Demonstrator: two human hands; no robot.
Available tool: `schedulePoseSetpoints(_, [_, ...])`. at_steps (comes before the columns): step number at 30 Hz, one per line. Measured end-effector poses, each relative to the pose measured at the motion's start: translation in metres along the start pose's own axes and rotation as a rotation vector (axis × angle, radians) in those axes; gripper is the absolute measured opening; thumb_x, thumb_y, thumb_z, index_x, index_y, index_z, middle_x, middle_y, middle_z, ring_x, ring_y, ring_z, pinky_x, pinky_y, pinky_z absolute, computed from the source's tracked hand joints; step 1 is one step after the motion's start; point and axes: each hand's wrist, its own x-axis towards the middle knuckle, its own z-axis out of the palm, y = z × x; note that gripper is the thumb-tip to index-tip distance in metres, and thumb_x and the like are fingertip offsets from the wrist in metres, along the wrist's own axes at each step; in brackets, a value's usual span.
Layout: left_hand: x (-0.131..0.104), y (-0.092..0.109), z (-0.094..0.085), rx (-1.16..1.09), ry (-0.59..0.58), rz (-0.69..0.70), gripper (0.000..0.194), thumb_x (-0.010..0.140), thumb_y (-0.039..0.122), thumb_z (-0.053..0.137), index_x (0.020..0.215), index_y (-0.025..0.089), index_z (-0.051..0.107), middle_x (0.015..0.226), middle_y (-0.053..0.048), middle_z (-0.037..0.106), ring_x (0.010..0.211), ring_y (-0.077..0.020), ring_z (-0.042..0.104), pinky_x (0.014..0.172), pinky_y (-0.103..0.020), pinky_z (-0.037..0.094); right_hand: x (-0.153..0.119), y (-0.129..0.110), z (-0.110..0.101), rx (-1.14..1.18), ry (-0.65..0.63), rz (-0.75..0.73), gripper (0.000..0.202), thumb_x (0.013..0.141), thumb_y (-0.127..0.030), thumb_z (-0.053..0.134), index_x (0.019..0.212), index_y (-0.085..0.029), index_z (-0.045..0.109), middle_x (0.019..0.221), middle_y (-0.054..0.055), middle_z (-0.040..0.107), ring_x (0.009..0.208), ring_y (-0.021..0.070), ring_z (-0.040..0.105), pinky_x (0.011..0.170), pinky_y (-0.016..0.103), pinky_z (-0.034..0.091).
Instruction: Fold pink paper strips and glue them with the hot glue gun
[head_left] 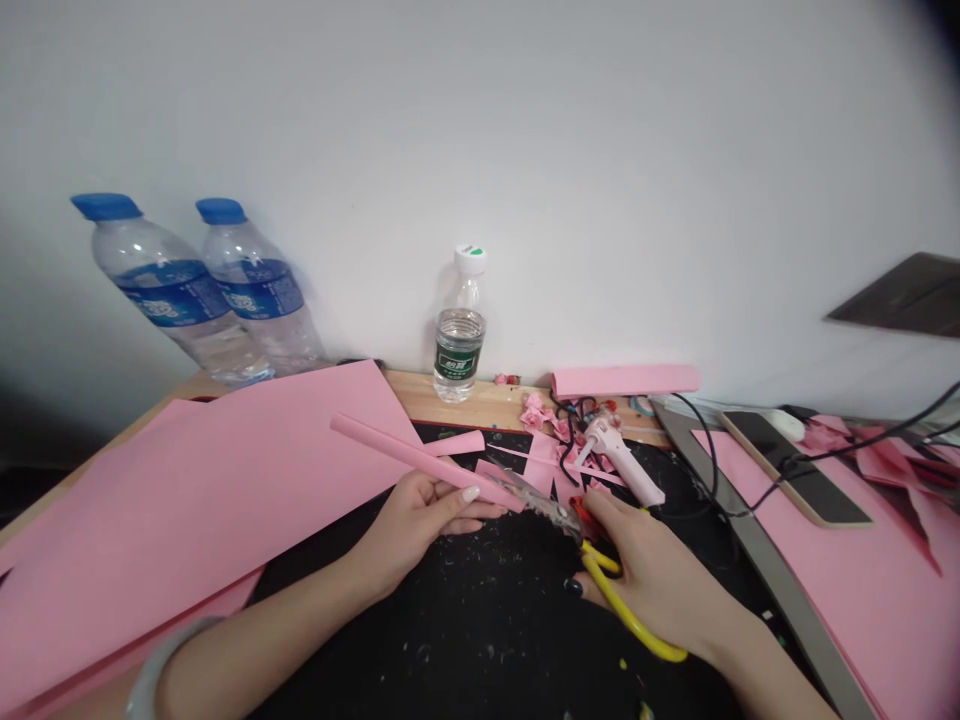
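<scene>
A rolled strip of pink paper (405,450) slants across the middle, its right end between the thumb and fingers of my left hand (424,515). My right hand (645,570) is wrapped round the yellow handles of a pair of scissors (626,610). The blades point left and meet the pink paper near its right end, just beside my left fingertips. Behind them, small pink folded pieces (536,412) and paper scraps lie near a pale pink glue gun (622,460).
Large pink sheets (202,480) cover the left side. Two big bottles (172,290) and a small bottle (459,345) stand by the wall. At right, a phone (799,470), black cables and pink paper lie on a grey surface. Another pink roll (626,380) rests at the back.
</scene>
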Motion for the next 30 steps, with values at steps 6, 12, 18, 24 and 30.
schedulePoseSetpoints(6, [-0.0012,0.0002,0.0031,0.067,-0.05,-0.003,0.022,0.082,0.035,0.066,0.093,0.015,0.067,0.098,-0.008,0.074,0.092,-0.0211,0.07,0.074,-0.024,0.055,0.0003,-0.0035,0.0052,-0.005,0.025,-0.025,0.028,0.067,-0.029,0.065,0.086,-0.023,0.046,0.09,0.002,0.058,0.075,0.0212,0.054,0.064,0.03,0.036])
schedulePoseSetpoints(12, [-0.0016,0.0024,0.0057,0.102,-0.066,-0.011,0.013,0.082,0.028,0.065,0.088,0.016,0.063,0.093,-0.005,0.073,0.09,-0.0216,0.07,0.071,-0.025,0.055,-0.0004,-0.0044,0.0091,0.007,0.034,-0.035,0.03,0.066,-0.031,0.069,0.082,-0.023,0.045,0.088,0.001,0.059,0.074,0.0208,0.056,0.061,0.028,0.036])
schedulePoseSetpoints(18, [-0.0042,0.0003,0.0055,0.115,-0.092,-0.016,0.011,0.081,0.025,0.065,0.085,0.016,0.061,0.092,-0.006,0.073,0.09,-0.0222,0.07,0.072,-0.027,0.055,-0.0014,-0.0064,0.0103,0.018,0.037,-0.065,0.033,0.064,-0.032,0.072,0.083,-0.023,0.047,0.086,0.0,0.059,0.072,0.0198,0.056,0.06,0.027,0.036])
schedulePoseSetpoints(24, [-0.0046,-0.0011,0.0054,0.091,-0.088,-0.025,0.015,0.079,0.028,0.067,0.084,0.016,0.06,0.09,-0.007,0.073,0.09,-0.0234,0.07,0.073,-0.028,0.055,-0.0026,-0.0075,0.0104,0.009,0.045,-0.067,0.032,0.064,-0.033,0.073,0.082,-0.022,0.048,0.084,0.0,0.06,0.07,0.0194,0.056,0.059,0.027,0.037])
schedulePoseSetpoints(30, [-0.0043,0.0004,0.0056,0.074,-0.076,-0.033,0.017,0.078,0.029,0.069,0.084,0.016,0.061,0.091,-0.006,0.073,0.09,-0.0238,0.07,0.071,-0.028,0.055,-0.0021,-0.0083,0.0102,0.006,0.057,-0.074,0.03,0.066,-0.032,0.072,0.081,-0.022,0.048,0.083,0.0,0.061,0.07,0.0192,0.057,0.059,0.027,0.037])
